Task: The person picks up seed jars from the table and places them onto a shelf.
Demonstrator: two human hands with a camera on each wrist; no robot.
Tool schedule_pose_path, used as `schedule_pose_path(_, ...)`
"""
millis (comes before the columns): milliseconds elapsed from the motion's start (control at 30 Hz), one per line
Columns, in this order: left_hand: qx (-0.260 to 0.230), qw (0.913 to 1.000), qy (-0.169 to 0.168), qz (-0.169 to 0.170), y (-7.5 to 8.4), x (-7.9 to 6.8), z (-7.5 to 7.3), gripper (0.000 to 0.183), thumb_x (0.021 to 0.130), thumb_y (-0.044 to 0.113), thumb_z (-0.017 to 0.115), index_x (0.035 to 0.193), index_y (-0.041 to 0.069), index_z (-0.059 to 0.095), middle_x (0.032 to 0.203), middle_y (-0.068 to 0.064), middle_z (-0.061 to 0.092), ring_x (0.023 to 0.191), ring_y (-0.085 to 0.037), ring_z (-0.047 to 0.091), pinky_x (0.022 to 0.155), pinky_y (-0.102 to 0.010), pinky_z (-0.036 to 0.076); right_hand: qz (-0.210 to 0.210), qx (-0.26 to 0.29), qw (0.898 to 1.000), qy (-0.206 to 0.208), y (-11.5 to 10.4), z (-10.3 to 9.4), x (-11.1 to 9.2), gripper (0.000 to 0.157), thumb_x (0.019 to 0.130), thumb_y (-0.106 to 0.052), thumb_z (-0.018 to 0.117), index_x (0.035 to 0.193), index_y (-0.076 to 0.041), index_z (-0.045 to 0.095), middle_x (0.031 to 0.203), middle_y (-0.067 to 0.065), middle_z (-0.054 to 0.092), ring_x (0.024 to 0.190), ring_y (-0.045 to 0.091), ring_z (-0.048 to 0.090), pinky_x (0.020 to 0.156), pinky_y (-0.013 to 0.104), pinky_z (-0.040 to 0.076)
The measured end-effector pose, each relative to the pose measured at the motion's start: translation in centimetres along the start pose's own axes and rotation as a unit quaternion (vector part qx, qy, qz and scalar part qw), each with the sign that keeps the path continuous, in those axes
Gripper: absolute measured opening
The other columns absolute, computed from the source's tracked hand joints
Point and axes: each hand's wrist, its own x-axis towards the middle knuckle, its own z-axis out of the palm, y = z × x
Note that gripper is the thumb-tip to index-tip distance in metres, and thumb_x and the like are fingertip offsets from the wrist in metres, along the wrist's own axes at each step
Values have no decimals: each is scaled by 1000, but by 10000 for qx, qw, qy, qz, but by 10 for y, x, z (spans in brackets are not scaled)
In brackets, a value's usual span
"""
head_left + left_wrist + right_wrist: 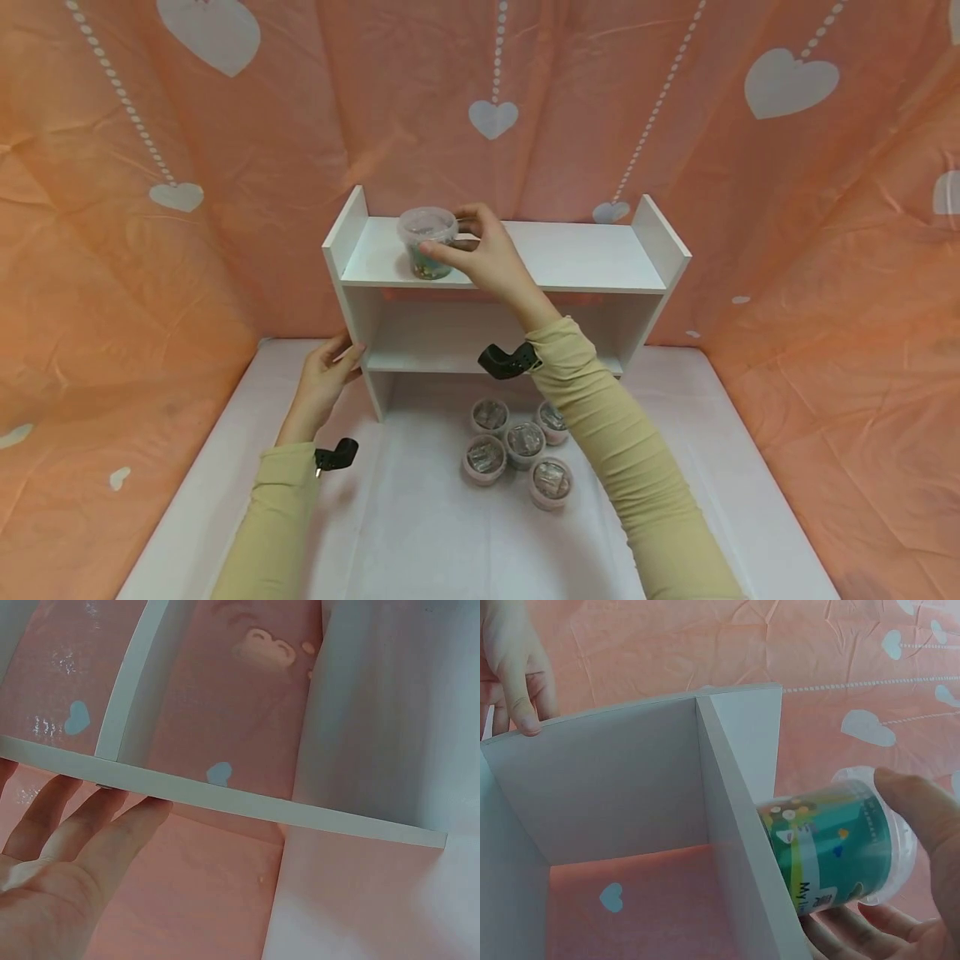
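My right hand point(487, 254) holds a clear plastic tub point(429, 242) by its side, thumb in front and fingers behind. It has a green label, plain in the right wrist view on the tub point(832, 847). The tub is upright at the left end of the top board of a small white shelf point(585, 254), its base right at the board. My left hand point(322, 379) grips the shelf's left side panel, thumb at the front edge and fingers along the outside. In the left wrist view, the fingers point(124, 840) reach that panel's edge.
Several similar tubs point(525, 439) stand in a cluster on the white table point(420, 533), in front of the shelf and beside my right forearm. Behind the shelf hangs an orange-pink cloth point(420, 108) with white hearts. The shelf's middle board point(442, 333) lies below the top one.
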Motion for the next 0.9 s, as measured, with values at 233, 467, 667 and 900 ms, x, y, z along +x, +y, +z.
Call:
schedule_pose_path(233, -26, 10000, -30, 11, 0, -1, 1, 56, 98, 20, 56, 146, 0, 35, 146, -20, 36, 125, -39, 44, 96, -46, 43, -91, -131, 9996, 249, 1, 6, 6, 62, 81, -29, 78, 133, -9, 50, 122, 5, 57, 106, 17, 60, 85, 28, 53)
schedule_pose_path(467, -11, 10000, 1, 23, 0, -1, 0, 56, 99, 20, 55, 146, -1, 34, 146, -21, 36, 124, -40, 44, 95, -43, 45, 3, -199, 9990, 402, 0, 14, 11, 65, 82, -28, 78, 136, -9, 50, 120, 6, 59, 105, 18, 62, 82, 27, 54)
schedule_pose_path(667, 2, 10000, 40, 5, 0, -1, 0, 56, 99, 20, 55, 146, -2, 35, 146, -21, 36, 125, -40, 44, 96, -45, 44, 112, -213, 9987, 455, -1, 18, 15, 67, 82, -29, 77, 139, -9, 47, 122, 7, 58, 106, 17, 61, 83, 26, 53)
schedule_pose_path(900, 21, 10000, 15, -11, 0, 0, 0, 56, 99, 21, 55, 146, -1, 34, 146, -20, 36, 125, -39, 43, 97, -44, 44, 80, -110, 9994, 313, 1, 10, 10, 73, 83, -31, 77, 143, -10, 42, 127, 4, 55, 111, 16, 58, 87, 28, 52)
